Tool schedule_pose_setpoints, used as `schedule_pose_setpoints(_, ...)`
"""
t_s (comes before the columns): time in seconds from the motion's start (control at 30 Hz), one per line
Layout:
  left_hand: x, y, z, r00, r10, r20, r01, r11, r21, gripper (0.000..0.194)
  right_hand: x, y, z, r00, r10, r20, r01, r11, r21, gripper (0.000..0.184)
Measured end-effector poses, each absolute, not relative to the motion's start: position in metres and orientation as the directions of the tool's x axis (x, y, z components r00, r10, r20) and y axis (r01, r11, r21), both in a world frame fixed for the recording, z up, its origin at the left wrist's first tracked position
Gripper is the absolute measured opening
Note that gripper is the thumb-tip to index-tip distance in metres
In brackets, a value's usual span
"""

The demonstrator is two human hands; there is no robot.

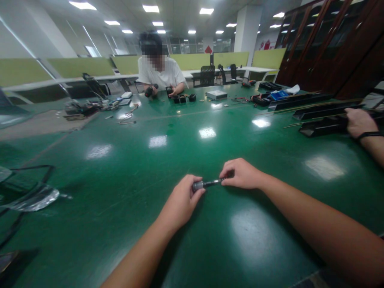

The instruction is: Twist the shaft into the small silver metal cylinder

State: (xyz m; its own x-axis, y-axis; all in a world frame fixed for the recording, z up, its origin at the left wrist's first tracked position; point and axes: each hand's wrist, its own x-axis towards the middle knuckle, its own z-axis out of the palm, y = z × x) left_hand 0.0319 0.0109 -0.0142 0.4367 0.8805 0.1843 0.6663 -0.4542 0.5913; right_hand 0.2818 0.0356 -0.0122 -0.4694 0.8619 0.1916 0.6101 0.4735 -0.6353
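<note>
A slim screwdriver (212, 183) with a thick grey-and-black handle and a dark shaft with a silvery part lies level between my two hands, just over the green tabletop. My left hand (185, 195) is closed around the handle, thumb and forefinger on either side of it. At the far end of the shaft, my right hand (240, 173) pinches with thumb and fingertips. The tip of the shaft is hidden by those fingers, so I cannot tell if a separate bit is there.
Long black channels (325, 125) lie at the right, where another person's hand (360, 122) rests on one. Across the green table (135, 160), a co-worker (160, 70) holds a drill-like tool and a black part. A silver box (216, 95), cables and clear plastic (36, 200) lie about.
</note>
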Motion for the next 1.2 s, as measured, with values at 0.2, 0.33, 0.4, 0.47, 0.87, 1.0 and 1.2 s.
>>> schedule_pose_setpoints(0.2,0.032,0.011,-0.014,0.432,0.887,0.166,0.679,-0.441,0.588,0.024,0.292,0.041,-0.012,-0.454,0.878,0.152,0.591,0.425,-0.685,0.014)
schedule_pose_setpoints(0.33,0.032,0.011,-0.014,0.432,0.885,0.174,0.671,-0.445,0.593,0.024,0.291,0.04,-0.013,-0.471,0.87,0.146,0.586,0.433,-0.685,0.014)
schedule_pose_setpoints(0.4,0.032,0.011,-0.015,0.433,0.883,0.18,0.666,-0.448,0.596,0.024,0.29,0.04,-0.013,-0.476,0.867,0.148,0.577,0.434,-0.692,0.014)
schedule_pose_setpoints(0.47,0.032,0.011,-0.014,0.434,0.882,0.182,0.666,-0.451,0.595,0.024,0.289,0.039,-0.013,-0.482,0.864,0.147,0.569,0.436,-0.698,0.015)
schedule_pose_setpoints(0.87,0.036,0.01,-0.013,0.459,0.867,0.192,0.646,-0.475,0.598,0.021,0.252,0.036,-0.025,-0.524,0.803,0.286,0.497,0.56,-0.662,0.013)
schedule_pose_setpoints(1.0,0.038,0.008,-0.011,0.493,0.845,0.207,0.631,-0.511,0.583,0.028,0.235,0.032,-0.03,-0.483,0.793,0.372,0.499,0.598,-0.628,0.009)
schedule_pose_setpoints(1.2,0.039,0.009,-0.012,0.445,0.875,0.192,0.651,-0.463,0.602,0.024,0.237,0.029,-0.026,-0.411,0.853,0.321,0.548,0.513,-0.661,0.012)
